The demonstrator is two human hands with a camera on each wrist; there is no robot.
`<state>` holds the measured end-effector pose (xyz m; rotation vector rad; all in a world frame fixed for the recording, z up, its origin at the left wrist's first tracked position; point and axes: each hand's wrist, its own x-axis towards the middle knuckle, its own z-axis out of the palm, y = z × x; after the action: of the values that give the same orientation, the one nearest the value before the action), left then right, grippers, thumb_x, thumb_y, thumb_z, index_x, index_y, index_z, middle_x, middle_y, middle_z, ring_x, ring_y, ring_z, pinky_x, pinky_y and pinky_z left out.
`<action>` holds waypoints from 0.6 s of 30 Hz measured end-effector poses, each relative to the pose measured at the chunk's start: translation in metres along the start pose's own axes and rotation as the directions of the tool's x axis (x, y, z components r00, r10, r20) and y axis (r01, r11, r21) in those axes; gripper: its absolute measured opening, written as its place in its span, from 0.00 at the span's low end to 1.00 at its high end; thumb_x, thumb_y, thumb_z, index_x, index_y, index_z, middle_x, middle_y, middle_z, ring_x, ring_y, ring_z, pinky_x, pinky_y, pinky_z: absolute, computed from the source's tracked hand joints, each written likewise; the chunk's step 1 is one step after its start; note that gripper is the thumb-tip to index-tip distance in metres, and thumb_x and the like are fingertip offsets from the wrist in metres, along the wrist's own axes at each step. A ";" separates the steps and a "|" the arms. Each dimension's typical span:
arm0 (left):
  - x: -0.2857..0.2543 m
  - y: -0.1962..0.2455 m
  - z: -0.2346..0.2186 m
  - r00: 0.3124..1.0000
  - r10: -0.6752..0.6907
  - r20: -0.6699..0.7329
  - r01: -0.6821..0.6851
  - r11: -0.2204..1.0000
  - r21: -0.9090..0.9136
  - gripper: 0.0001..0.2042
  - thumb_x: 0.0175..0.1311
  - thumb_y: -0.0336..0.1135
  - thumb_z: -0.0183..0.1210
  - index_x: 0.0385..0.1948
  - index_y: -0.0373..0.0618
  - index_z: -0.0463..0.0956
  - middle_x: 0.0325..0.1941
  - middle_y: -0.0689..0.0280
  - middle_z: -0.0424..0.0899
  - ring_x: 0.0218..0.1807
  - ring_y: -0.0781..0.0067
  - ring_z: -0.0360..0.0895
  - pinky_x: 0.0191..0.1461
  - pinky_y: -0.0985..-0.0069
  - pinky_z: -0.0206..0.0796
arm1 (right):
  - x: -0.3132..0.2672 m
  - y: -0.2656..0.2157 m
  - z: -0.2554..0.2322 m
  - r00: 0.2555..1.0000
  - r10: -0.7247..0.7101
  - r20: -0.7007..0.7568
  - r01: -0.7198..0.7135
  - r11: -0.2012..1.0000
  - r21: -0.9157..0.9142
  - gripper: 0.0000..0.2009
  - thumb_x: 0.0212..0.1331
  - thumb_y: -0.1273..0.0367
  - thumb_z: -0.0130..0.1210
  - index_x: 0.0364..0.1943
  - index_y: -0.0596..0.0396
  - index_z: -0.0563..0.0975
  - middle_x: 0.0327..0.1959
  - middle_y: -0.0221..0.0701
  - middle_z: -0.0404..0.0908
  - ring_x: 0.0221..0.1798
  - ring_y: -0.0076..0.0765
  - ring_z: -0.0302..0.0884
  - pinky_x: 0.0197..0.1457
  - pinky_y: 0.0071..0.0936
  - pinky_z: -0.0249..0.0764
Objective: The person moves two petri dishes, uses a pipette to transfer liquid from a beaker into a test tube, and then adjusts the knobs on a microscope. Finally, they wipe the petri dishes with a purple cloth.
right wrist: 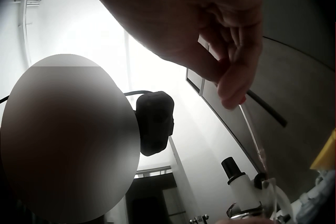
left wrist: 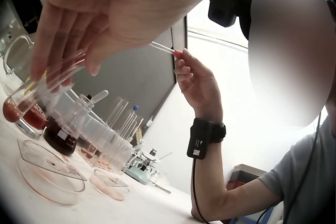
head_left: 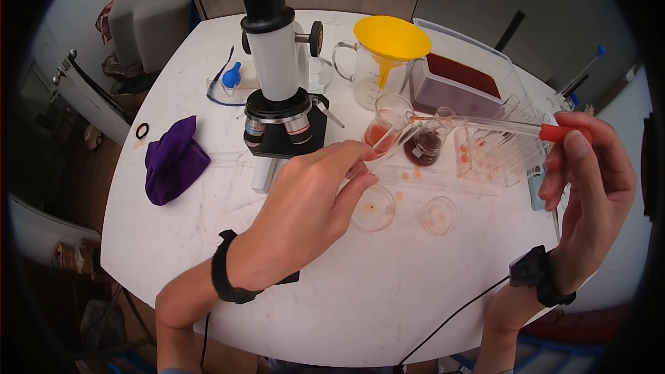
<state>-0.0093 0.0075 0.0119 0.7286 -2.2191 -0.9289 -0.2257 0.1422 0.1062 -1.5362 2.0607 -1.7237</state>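
In the head view, the left hand [head_left: 298, 211] holds a tilted glass test tube between thumb and fingers. Brownish-red liquid fills the rounded end of this test tube [left wrist: 11, 110] in the left wrist view. The right hand [head_left: 592, 180] pinches the red bulb [head_left: 554, 133] of a glass dropper [head_left: 492, 125], which points left with orange liquid near its tip. That tip is close to the held tube; whether it is inside cannot be told. Behind the left fingers stands a beaker of red liquid [head_left: 378, 137], beside a flask of dark red liquid [head_left: 423, 148].
Two glass dishes [head_left: 374, 209] [head_left: 438, 216] lie in front. A test tube rack [head_left: 492, 159] stands right, a yellow funnel [head_left: 392, 36] on a measuring jug behind, near a plastic box [head_left: 457, 77]. The microscope [head_left: 273, 62] and purple cloth [head_left: 176, 161] are left. Orange drops spot the table.
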 end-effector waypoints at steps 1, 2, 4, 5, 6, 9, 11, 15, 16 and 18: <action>0.000 0.000 0.000 1.000 0.000 0.000 0.000 1.000 0.000 0.11 0.68 0.24 0.64 0.49 0.31 0.79 0.38 0.54 0.86 0.44 0.62 0.88 0.49 0.69 0.83 | 0.000 0.000 -0.001 1.000 0.001 0.004 -0.001 1.000 -0.003 0.13 0.73 0.65 0.56 0.50 0.61 0.83 0.28 0.29 0.82 0.20 0.15 0.74 0.21 0.11 0.66; 0.000 0.000 0.001 1.000 0.003 -0.003 -0.003 1.000 0.000 0.11 0.68 0.24 0.65 0.49 0.31 0.79 0.38 0.54 0.86 0.44 0.62 0.88 0.49 0.69 0.83 | 0.000 0.001 -0.002 1.000 0.001 0.008 -0.001 1.000 -0.006 0.13 0.73 0.65 0.56 0.50 0.61 0.83 0.28 0.29 0.82 0.20 0.15 0.74 0.21 0.11 0.66; 0.000 0.000 0.001 1.000 0.007 -0.005 -0.007 1.000 0.001 0.11 0.67 0.24 0.65 0.49 0.31 0.79 0.38 0.53 0.86 0.44 0.62 0.88 0.49 0.69 0.83 | 0.001 0.001 -0.003 0.999 -0.008 0.033 0.008 1.000 -0.004 0.13 0.73 0.65 0.56 0.50 0.61 0.82 0.28 0.29 0.82 0.20 0.15 0.74 0.21 0.11 0.66; 0.000 0.001 0.001 1.000 0.006 -0.006 -0.006 1.000 0.002 0.11 0.67 0.24 0.65 0.49 0.31 0.79 0.39 0.53 0.86 0.44 0.62 0.88 0.49 0.69 0.83 | 0.001 0.001 -0.004 0.999 -0.011 0.041 0.011 1.000 -0.003 0.13 0.73 0.65 0.56 0.50 0.61 0.82 0.28 0.29 0.82 0.20 0.15 0.74 0.21 0.11 0.66; 0.000 0.001 0.000 1.000 0.006 -0.006 -0.006 1.000 0.002 0.11 0.67 0.24 0.65 0.49 0.31 0.79 0.39 0.53 0.86 0.44 0.62 0.88 0.49 0.69 0.83 | 0.000 0.001 -0.003 0.999 -0.008 0.036 0.008 1.000 -0.005 0.13 0.74 0.65 0.56 0.50 0.61 0.82 0.27 0.29 0.82 0.20 0.15 0.73 0.21 0.11 0.65; 0.000 0.000 0.001 1.000 0.004 -0.002 -0.004 1.000 -0.004 0.11 0.67 0.24 0.65 0.49 0.31 0.79 0.39 0.53 0.87 0.44 0.62 0.88 0.49 0.69 0.83 | 0.000 0.000 -0.003 1.000 -0.007 0.027 0.007 1.000 -0.012 0.13 0.74 0.65 0.56 0.50 0.61 0.82 0.27 0.29 0.82 0.20 0.15 0.73 0.20 0.11 0.65; -0.001 0.000 0.001 1.000 0.006 -0.003 -0.006 1.000 -0.003 0.11 0.67 0.24 0.65 0.49 0.31 0.79 0.39 0.53 0.87 0.44 0.62 0.88 0.49 0.69 0.83 | 0.000 0.001 -0.003 1.000 -0.009 0.024 0.010 1.000 -0.016 0.13 0.74 0.65 0.56 0.50 0.61 0.82 0.27 0.29 0.82 0.20 0.15 0.73 0.20 0.11 0.66; -0.001 0.000 0.001 1.000 0.014 -0.005 -0.014 1.000 0.003 0.11 0.67 0.24 0.65 0.49 0.31 0.79 0.38 0.53 0.86 0.44 0.62 0.88 0.49 0.69 0.83 | 0.000 0.002 -0.004 0.999 -0.021 0.032 0.022 1.000 -0.013 0.13 0.74 0.65 0.55 0.51 0.61 0.82 0.28 0.30 0.82 0.20 0.15 0.74 0.20 0.11 0.66; -0.001 0.000 0.001 1.000 0.014 -0.005 -0.014 1.000 0.003 0.11 0.67 0.24 0.65 0.49 0.31 0.79 0.38 0.53 0.86 0.44 0.62 0.88 0.49 0.69 0.83 | -0.001 0.002 -0.004 0.999 -0.022 0.033 0.023 1.000 -0.008 0.13 0.74 0.65 0.55 0.51 0.61 0.82 0.28 0.30 0.82 0.20 0.15 0.74 0.20 0.11 0.66; 0.000 -0.001 0.001 1.000 0.009 -0.003 -0.009 1.000 0.000 0.11 0.67 0.24 0.65 0.49 0.31 0.79 0.38 0.53 0.87 0.44 0.62 0.88 0.49 0.68 0.83 | -0.001 0.002 -0.003 0.999 -0.025 0.030 0.025 1.000 -0.009 0.13 0.74 0.65 0.55 0.51 0.61 0.82 0.28 0.30 0.82 0.20 0.15 0.74 0.20 0.11 0.66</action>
<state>-0.0094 0.0075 0.0103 0.7187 -2.2184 -0.9222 -0.2287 0.1449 0.1055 -1.5868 2.0477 -1.6908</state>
